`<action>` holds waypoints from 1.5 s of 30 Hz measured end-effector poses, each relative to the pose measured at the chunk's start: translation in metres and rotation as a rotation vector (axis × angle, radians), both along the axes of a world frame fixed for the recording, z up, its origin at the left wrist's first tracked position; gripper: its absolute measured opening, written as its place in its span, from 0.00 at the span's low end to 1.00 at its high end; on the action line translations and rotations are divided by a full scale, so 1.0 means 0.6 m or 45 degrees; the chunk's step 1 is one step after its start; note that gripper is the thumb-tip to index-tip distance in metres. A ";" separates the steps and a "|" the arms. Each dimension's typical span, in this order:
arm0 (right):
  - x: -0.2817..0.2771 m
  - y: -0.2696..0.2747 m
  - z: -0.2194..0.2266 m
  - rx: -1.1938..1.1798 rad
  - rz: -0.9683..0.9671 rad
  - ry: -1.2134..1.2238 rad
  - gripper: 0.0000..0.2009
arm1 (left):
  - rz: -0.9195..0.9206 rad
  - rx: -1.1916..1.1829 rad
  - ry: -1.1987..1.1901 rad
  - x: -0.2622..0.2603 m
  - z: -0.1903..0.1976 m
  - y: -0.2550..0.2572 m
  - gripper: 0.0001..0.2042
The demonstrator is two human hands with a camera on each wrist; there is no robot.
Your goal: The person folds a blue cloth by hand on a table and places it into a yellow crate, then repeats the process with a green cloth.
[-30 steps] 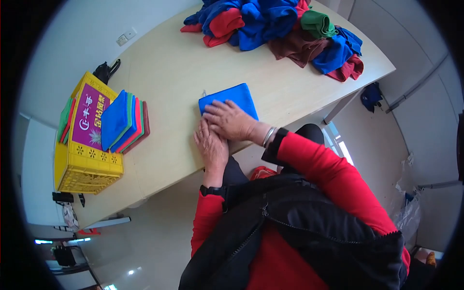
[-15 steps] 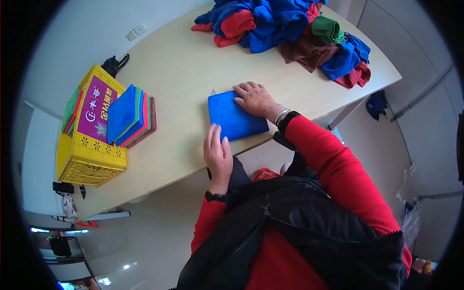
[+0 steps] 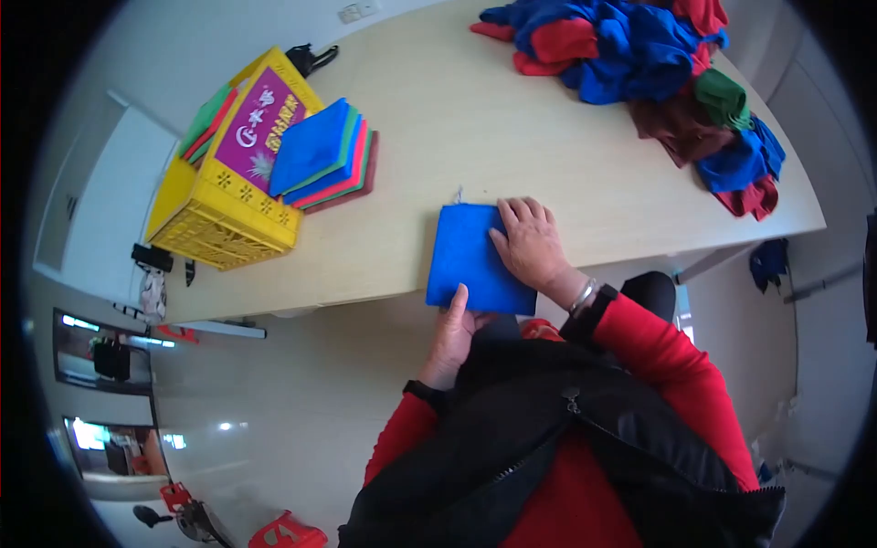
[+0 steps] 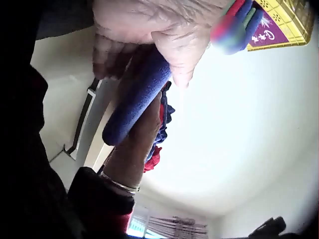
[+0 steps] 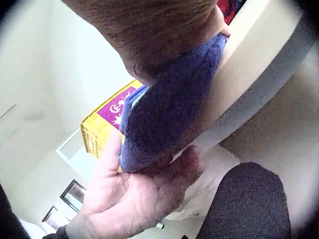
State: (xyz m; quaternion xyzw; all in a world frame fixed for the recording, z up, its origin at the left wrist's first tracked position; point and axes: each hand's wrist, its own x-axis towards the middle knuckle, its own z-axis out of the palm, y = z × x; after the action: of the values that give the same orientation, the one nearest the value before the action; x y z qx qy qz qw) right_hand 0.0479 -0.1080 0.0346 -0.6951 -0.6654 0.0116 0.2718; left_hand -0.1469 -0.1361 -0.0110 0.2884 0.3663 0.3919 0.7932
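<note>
A folded blue towel (image 3: 480,251) lies at the table's near edge, its near end overhanging. My left hand (image 3: 452,338) pinches that near end, thumb on top and fingers underneath; the left wrist view shows the folded edge between thumb and fingers. On the towel's right side rests my right hand (image 3: 533,242), its fingers fairly straight and pointing away from me. In the right wrist view the left hand (image 5: 134,199) cups the towel's folded edge (image 5: 164,114) from below.
A yellow crate (image 3: 228,219) with a purple label stands at the left, a stack of folded towels (image 3: 320,151) leaning against it. Loose blue, red, brown and green cloths (image 3: 639,55) are heaped at the far right. The table edge (image 3: 365,297) runs just in front of me.
My left hand has gone from lying by the towel to gripping its near end. The towel has come nearer, over the table edge. The right hand stays on it, and the head view has shifted left.
</note>
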 end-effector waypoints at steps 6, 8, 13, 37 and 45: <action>-0.011 -0.010 -0.009 0.034 0.226 0.065 0.27 | 0.298 0.094 -0.025 -0.042 0.047 -0.005 0.29; 0.025 -0.014 -0.014 0.127 0.126 0.045 0.26 | 0.420 0.077 0.066 -0.079 0.086 0.005 0.30; 0.140 -0.044 -0.044 0.195 0.026 0.041 0.23 | 0.458 0.192 0.168 -0.149 0.239 0.097 0.32; 0.139 -0.058 -0.021 0.135 -0.043 0.005 0.23 | 0.584 0.160 -0.303 -0.241 0.289 0.636 0.16; 0.141 -0.061 -0.020 0.119 -0.048 0.004 0.23 | 0.613 0.155 -0.269 -0.231 0.260 0.620 0.16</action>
State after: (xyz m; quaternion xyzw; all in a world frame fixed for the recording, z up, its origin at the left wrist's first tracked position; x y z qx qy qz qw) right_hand 0.1325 -0.1445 0.0228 -0.6940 -0.6516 -0.0235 0.3053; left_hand -0.2852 0.2356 0.1447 0.1975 0.3153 0.6185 0.6922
